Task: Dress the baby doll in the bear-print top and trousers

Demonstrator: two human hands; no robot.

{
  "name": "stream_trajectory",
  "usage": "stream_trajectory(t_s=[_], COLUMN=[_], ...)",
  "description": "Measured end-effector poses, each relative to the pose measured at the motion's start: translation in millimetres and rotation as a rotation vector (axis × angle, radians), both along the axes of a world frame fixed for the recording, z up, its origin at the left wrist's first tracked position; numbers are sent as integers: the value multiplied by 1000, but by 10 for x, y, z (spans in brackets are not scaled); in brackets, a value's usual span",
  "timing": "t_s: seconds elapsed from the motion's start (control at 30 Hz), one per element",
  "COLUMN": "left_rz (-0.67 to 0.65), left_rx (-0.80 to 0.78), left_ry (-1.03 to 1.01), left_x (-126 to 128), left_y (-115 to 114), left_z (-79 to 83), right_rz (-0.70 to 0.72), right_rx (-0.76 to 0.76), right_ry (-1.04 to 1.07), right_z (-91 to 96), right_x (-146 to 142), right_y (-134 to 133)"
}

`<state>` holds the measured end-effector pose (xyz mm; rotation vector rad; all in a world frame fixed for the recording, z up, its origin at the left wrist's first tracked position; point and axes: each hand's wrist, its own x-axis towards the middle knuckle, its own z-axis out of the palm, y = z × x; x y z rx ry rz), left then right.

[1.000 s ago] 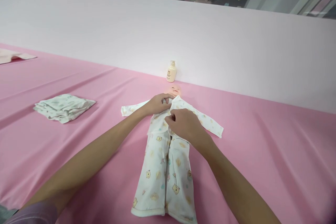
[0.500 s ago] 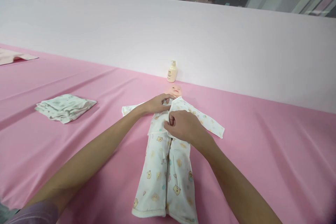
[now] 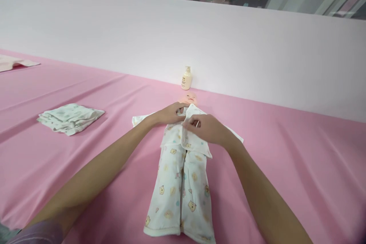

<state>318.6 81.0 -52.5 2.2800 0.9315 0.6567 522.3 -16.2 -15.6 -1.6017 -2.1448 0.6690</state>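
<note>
A doll lies on its back with its head (image 3: pixel 190 98) away from me, dressed in a white baby shirt (image 3: pixel 196 145) and matching baby pants (image 3: pixel 171 183) printed with small bears. My left hand (image 3: pixel 171 113) is at the shirt's collar just below the doll's chin, fingers curled on the cloth. Over the chest, my right hand (image 3: pixel 207 126) pinches the edge of the overlapping front panel, thumb and forefinger together. The shirt's sleeves stretch out to both sides, partly covered by my hands and forearms.
A folded white and green cloth (image 3: pixel 71 118) lies to the left on the pink sheet (image 3: pixel 120 95). Behind the doll's head, a cream pump bottle (image 3: pixel 187 79) stands against the white wall (image 3: pixel 257 57). A pale pink cloth (image 3: pixel 17 62) shows at the far left edge.
My right hand has moved slightly up along the shirt's front edge, uncovering the lower corner of the panel. My left hand has stayed at the collar.
</note>
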Motion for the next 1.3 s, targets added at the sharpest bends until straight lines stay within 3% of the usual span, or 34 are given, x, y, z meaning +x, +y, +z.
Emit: stream_trajectory(t_s=[0.17,0.27,0.37,0.5,0.7,0.97,1.3], left_rz=[-48,12,150,199,165,176,180], left_rx=[-208,-229,-106,15,105,204,60], left_ry=[31,-13,-60,-106,-106,-109,-180], left_x=[-201,-162,-9,152,145,197,191], left_y=[110,270,408,481,506,507,594], left_z=[119,85,-9,-124,-155,-207,-264], right_rz=[-300,-244,-156,-114,-89,-136,-208], right_rx=[159,28,-39,64,181,120,5], right_ry=[196,261,285,264,335,421,558], right_z=[-63,-209,-335,-406,-495,-606,-686], right_x=[369,425,406,434,462,370,365], right_y=[577,926,1117,1171,1199,1203,1262])
